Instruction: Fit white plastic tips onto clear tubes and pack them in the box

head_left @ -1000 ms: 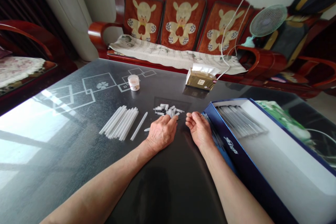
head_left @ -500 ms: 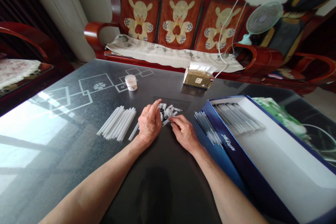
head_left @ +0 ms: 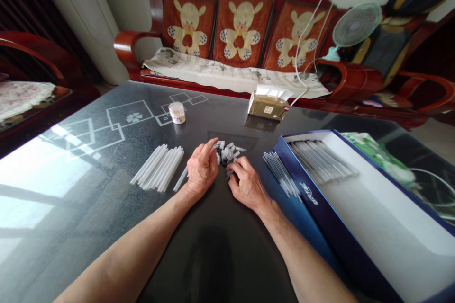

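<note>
Both my hands rest on the dark glass table [head_left: 88,199] beside a small heap of short white and black caps [head_left: 227,150]. My left hand [head_left: 201,169] lies knuckles up with its fingers curled, fingertips at the heap's left edge, partly covering a loose white tube [head_left: 180,179]. My right hand [head_left: 246,183] is curled with its fingertips pinched on a small piece at the heap's near edge. A row of white translucent tubes [head_left: 158,167] lies to the left of my left hand. Thin pen refills [head_left: 281,178] lie to the right of my right hand.
An open blue box [head_left: 309,194] with more clear tubes [head_left: 322,161] stands at the right. A small round jar [head_left: 177,112] and a tissue pack [head_left: 268,103] sit farther back. A wooden sofa with cushions [head_left: 243,23] and a fan [head_left: 353,26] stand behind the table.
My right hand has moved left from the box's edge to the heap of caps and closed its fingers there. My left hand shifted slightly left and curled.
</note>
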{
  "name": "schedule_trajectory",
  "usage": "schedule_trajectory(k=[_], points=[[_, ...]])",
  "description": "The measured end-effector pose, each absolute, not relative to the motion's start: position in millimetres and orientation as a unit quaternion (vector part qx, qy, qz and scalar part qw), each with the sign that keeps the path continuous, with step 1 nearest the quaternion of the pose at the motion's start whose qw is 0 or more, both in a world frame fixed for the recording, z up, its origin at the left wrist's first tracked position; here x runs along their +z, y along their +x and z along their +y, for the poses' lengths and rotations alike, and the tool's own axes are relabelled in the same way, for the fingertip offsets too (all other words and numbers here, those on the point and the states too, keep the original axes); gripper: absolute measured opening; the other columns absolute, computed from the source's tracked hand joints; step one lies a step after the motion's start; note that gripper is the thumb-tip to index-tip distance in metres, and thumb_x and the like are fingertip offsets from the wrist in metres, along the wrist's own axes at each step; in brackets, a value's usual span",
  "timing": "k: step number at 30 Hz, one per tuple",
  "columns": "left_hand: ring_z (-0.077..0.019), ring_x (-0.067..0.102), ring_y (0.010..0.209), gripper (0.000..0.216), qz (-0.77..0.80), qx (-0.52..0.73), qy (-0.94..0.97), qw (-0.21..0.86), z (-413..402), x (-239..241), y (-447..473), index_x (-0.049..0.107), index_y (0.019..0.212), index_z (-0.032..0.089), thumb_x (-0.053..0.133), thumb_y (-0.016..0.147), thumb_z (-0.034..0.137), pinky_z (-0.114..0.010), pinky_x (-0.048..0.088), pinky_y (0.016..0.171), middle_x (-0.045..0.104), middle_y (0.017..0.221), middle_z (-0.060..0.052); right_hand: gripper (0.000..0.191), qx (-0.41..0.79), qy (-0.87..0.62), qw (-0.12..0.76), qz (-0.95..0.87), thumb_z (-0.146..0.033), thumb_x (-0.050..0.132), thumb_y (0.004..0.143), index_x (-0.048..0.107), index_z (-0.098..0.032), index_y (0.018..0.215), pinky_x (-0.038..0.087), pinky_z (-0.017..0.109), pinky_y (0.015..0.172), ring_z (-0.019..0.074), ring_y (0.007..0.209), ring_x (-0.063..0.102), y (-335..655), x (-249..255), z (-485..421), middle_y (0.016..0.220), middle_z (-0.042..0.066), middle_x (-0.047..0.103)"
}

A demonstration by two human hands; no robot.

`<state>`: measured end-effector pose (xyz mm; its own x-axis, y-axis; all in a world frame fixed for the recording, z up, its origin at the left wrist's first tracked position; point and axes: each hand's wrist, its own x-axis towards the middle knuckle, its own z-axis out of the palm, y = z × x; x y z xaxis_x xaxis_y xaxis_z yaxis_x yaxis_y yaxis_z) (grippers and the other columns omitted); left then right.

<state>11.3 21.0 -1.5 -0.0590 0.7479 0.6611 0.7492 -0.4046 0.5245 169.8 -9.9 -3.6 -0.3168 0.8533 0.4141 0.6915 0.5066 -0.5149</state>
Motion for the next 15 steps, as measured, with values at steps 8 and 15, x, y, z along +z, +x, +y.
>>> schedule_trajectory(k=[8,15], points=[[-0.0139,0.06,0.077,0.029,-0.538,-0.485,-0.69,-0.008,20.0,1.8,11.5,0.061,0.115,0.017,0.042,0.095,0.021,-0.025,0.047,0.075,0.064,0.083,-0.004,0.021,0.127,-0.501,0.387,-0.763,-0.014,0.052,0.084,0.067,-0.02,0.098,0.051,0.031,0.083,0.019,0.088,0.06,169.9,-3.3,-6.5,0.093,0.007,0.057],[-0.0139,0.061,0.078,0.025,-0.538,-0.487,-0.688,-0.024,18.3,0.2,13.2,0.063,0.111,0.018,0.046,0.092,0.02,-0.024,0.047,0.074,0.066,0.084,-0.004,0.019,0.082,-0.562,0.265,-0.78,-0.032,0.063,0.085,0.07,-0.023,0.1,0.052,0.031,0.078,0.0211,0.091,0.061,152.6,6.0,-5.3,0.097,0.007,0.062]])
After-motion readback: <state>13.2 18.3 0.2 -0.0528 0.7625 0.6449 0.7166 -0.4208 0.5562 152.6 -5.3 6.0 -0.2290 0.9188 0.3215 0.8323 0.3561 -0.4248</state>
